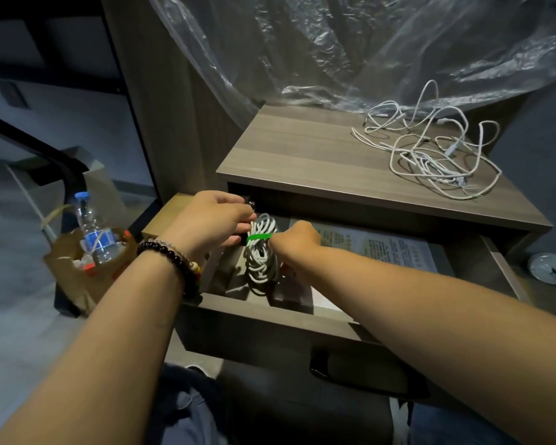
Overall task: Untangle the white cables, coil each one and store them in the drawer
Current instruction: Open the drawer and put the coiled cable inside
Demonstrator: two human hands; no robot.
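A coiled white cable (261, 261), bound at its middle by a green tie (258, 236), hangs over the left part of the open drawer (270, 311). My left hand (211, 220) grips the coil's upper left side. My right hand (294, 240) pinches the green tie on its right side. A tangle of several white cables (430, 149) lies on the right of the nightstand top (302, 152), apart from both hands.
A printed sheet (382, 245) lies flat in the drawer's right half. A paper bag (87, 271) holding a water bottle (93, 229) stands on the floor to the left. Clear plastic sheeting (350, 49) hangs behind the nightstand. A crumpled bottle (552, 268) lies at the far right.
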